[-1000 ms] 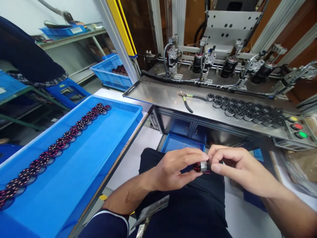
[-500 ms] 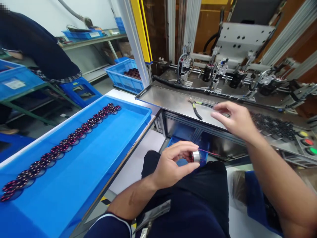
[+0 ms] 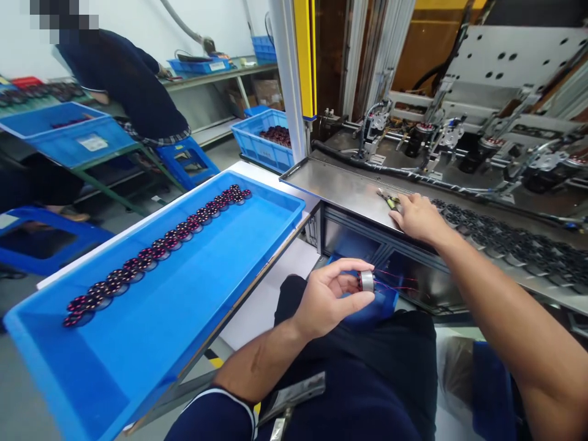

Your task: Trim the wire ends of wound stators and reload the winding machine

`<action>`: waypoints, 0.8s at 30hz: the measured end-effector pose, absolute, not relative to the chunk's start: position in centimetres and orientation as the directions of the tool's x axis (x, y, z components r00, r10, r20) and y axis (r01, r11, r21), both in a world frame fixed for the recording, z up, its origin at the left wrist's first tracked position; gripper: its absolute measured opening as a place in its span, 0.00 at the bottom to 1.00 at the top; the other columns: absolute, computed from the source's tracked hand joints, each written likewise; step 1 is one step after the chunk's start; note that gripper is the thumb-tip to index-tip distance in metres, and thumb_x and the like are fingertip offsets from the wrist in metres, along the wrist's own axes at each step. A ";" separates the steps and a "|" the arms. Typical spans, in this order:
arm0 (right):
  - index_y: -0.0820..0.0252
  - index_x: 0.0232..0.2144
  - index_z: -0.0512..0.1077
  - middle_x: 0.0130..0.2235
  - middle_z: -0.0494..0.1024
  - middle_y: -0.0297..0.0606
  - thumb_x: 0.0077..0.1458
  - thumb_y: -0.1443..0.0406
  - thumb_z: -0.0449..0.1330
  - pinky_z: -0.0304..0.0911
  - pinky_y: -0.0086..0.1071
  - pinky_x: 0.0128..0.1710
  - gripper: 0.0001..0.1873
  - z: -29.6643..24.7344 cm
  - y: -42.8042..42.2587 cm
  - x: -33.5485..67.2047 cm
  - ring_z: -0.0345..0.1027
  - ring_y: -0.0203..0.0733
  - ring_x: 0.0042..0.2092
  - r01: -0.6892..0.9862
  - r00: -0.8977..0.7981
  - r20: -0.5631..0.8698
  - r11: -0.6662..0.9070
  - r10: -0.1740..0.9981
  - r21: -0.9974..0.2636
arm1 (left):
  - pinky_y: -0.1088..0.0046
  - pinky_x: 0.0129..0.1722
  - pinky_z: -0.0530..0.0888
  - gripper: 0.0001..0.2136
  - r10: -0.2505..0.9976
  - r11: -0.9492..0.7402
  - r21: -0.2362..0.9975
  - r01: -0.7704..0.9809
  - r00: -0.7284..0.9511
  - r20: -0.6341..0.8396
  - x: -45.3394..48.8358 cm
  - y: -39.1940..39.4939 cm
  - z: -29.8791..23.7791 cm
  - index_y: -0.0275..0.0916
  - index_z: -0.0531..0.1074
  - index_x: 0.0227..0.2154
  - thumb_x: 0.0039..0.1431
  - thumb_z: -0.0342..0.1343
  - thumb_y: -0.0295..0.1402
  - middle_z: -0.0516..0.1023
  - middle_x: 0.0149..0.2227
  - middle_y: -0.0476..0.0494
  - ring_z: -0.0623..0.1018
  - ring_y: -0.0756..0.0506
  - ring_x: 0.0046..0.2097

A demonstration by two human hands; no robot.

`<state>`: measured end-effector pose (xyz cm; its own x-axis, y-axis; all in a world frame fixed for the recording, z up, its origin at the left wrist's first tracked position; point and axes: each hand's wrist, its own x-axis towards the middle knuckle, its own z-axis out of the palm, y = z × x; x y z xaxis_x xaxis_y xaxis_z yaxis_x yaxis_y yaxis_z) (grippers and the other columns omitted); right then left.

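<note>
While the left hand (image 3: 333, 294) sits low above the lap, my eye goes to the right hand (image 3: 418, 217), because that's the one at the pliers (image 3: 389, 201). They lie flat on the metal ledge (image 3: 335, 180), just off the fingertips on the left, and their long axis runs from the nose, far left and pointing away from me, back to the handles under my fingers. So the handle end is the end on my side, and the palm faces down over it. The thumb is spread toward the near edge. Are the fingers closed on those handles? I can't tell: the hand hides most of them.

Now the left: clear as day, thumb below and fingertips above, pinching a small silver-rimmed motor part (image 3: 367, 281) by its rim. Its axis lies roughly sideways, red windings toward the palm, and the thin red wires (image 3: 399, 280) trail out to the right, away from my fingers. The left hand is well apart from the pliers; the right is easily the nearer.

Right beside the right hand, the ledge carries packed rows of black slotted parts (image 3: 487, 229), and over to my left a line of wound stators (image 3: 177, 236) lies in the blue tray (image 3: 184, 300).
</note>
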<state>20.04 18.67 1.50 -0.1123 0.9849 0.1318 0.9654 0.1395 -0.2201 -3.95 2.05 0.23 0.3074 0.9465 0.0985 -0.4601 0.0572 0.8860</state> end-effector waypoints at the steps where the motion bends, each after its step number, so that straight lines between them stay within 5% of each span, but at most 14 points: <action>1: 0.69 0.50 0.72 0.55 0.70 0.65 0.58 0.56 0.57 0.55 0.61 0.57 0.24 1.8 18.6 20.6 0.61 0.70 0.58 0.955 -0.115 0.141 0.148 0.983 -0.255 | 0.75 0.39 0.78 0.19 0.944 0.068 0.883 -0.465 0.316 0.094 -3.9 2.1 0.2 0.36 0.78 0.44 0.46 0.71 0.29 0.81 0.34 0.44 0.80 0.51 0.34; 4: 0.68 0.44 0.74 0.46 0.76 0.58 0.61 0.53 0.55 0.62 0.53 0.54 0.23 2.9 17.5 22.3 0.69 0.61 0.51 0.896 -0.114 0.153 0.168 0.982 -0.412 | 0.76 0.39 0.78 0.19 0.940 0.097 0.871 -0.482 0.331 0.079 -3.5 2.0 0.2 0.37 0.78 0.44 0.46 0.71 0.28 0.82 0.34 0.44 0.80 0.50 0.35; 9: 0.66 0.60 0.58 0.47 0.75 0.56 0.69 0.49 0.32 0.72 0.39 0.38 0.33 2.3 8.8 23.1 0.76 0.45 0.39 0.684 -0.128 0.175 0.215 0.976 -0.698 | 0.76 0.39 0.79 0.19 0.942 0.132 0.848 -0.513 0.330 0.053 -3.3 2.1 0.4 0.37 0.79 0.43 0.45 0.72 0.26 0.82 0.35 0.45 0.81 0.50 0.35; 12: 0.55 0.62 0.59 0.44 0.75 0.46 0.62 0.53 0.57 0.73 0.36 0.37 0.30 -0.6 0.2 21.3 0.74 0.43 0.36 0.363 -0.173 0.188 0.240 0.967 -0.900 | 0.78 0.37 0.79 0.18 0.947 0.131 0.839 -0.529 0.317 0.052 -3.1 2.2 0.5 0.37 0.79 0.42 0.45 0.72 0.25 0.82 0.34 0.45 0.81 0.51 0.34; 17: 0.50 0.64 0.59 0.42 0.77 0.40 0.59 0.70 0.61 0.75 0.34 0.41 0.33 -4.7 -8.4 17.8 0.75 0.40 0.36 0.377 -0.175 0.290 0.336 0.941 -0.863 | 0.79 0.37 0.79 0.17 0.930 0.150 0.832 -0.534 0.361 0.064 -1.8 2.2 0.6 0.39 0.79 0.41 0.46 0.70 0.24 0.83 0.34 0.47 0.81 0.51 0.35; 24: 0.52 0.66 0.58 0.56 0.73 0.46 0.57 0.73 0.58 0.71 0.40 0.54 0.36 -3.8 -7.5 18.0 0.70 0.50 0.57 0.463 -0.218 0.397 0.453 0.891 -0.762 | 0.74 0.37 0.80 0.17 0.911 0.163 0.859 -0.484 0.409 0.058 -0.6 1.8 0.8 0.36 0.78 0.42 0.47 0.70 0.25 0.82 0.33 0.45 0.81 0.49 0.34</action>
<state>17.98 -7.50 -3.78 -0.2183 0.8913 0.3975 0.4626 0.4531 -0.7620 -0.63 1.75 0.81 0.4090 0.9107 0.0579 -0.4845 0.1629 0.8595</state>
